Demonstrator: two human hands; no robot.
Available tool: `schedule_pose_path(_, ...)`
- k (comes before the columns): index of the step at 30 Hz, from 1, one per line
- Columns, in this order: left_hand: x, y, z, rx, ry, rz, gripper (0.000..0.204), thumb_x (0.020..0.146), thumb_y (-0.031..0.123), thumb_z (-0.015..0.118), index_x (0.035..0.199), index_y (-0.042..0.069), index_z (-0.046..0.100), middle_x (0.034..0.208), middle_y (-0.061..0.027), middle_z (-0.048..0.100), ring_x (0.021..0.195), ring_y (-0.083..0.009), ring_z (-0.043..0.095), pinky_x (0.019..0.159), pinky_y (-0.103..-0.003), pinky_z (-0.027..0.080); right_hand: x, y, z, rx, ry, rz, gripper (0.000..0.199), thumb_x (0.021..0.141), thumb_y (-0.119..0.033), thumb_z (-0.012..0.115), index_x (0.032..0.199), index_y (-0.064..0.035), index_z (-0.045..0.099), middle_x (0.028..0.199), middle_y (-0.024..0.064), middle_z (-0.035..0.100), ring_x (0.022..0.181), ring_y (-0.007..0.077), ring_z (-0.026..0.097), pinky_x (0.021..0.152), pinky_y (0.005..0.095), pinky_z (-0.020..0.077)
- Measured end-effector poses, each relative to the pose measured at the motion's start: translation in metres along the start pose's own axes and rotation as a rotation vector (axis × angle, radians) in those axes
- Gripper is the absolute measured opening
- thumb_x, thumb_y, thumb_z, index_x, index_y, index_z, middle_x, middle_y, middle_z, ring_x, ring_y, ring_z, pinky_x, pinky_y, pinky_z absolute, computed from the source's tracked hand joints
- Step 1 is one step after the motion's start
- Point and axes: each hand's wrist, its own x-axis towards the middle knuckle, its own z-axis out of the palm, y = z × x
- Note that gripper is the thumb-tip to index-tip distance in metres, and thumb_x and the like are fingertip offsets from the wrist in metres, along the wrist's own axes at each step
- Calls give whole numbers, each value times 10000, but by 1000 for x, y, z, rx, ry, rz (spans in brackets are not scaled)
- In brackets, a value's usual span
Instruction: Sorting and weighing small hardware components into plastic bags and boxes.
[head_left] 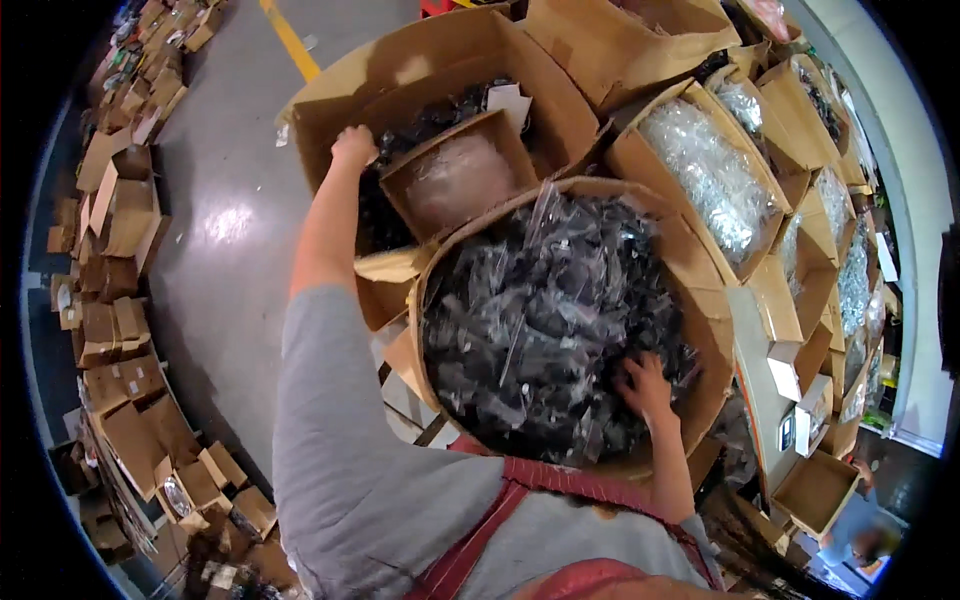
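Note:
In front of me stands a big cardboard box (705, 330) with bowed sides, heaped with clear plastic bags (530, 310) that hold black pieces too jumbled to name. My right hand (645, 388) rests on the right side of this heap, fingers spread and their tips partly lost among the bags. My left arm stretches far forward to another open carton (430, 85). There my left hand (355, 147) is closed by the carton's left wall, above dark bagged pieces (440, 125); what its fingers hold is hidden. Beside it, a smaller box (480, 215) contains clear plastic.
Cartons of clear-bagged goods (715, 175) line the right side. A grey floor aisle (220, 220) with a yellow stripe (290, 40) runs on the left, bordered by stacked cardboard boxes (125, 200). At lower right, another person (860, 535) is beside an open carton (815, 492).

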Motion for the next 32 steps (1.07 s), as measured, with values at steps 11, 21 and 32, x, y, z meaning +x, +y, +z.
schedule_pose_path(11, 71, -24, 147, 229, -313, 156, 622, 891, 245, 521, 1448, 130, 269, 1479, -253, 262, 1217, -445, 478, 970, -516, 440, 12, -4, -15, 113, 184, -30, 441, 703, -247, 727, 1096, -82, 614, 1034, 123, 601, 1041, 351, 533, 836, 435, 482)
schedule_pose_path(21, 71, -36, 155, 121, -319, -24, 501, 805, 363, 646, 1198, 55, 612, 1330, -171, 519, 1204, -355, 520, 945, -485, 468, -8, 6, -12, 73, 56, -166, 529, 698, -185, 711, 1187, -63, 550, 1309, 188, 452, 1261, 410, 395, 1027, 427, 397)
schedule_pose_path(32, -73, 18, -113, -1275, -289, 153, 344, 729, 246, 719, 1007, 43, 705, 953, -96, 670, 796, -205, 587, 736, -386, 480, -89, -3, -26, 361, 270, 276, 627, 677, -132, 733, 1241, -167, 460, 1226, 180, 520, 1090, 375, 546, 903, 447, 461)
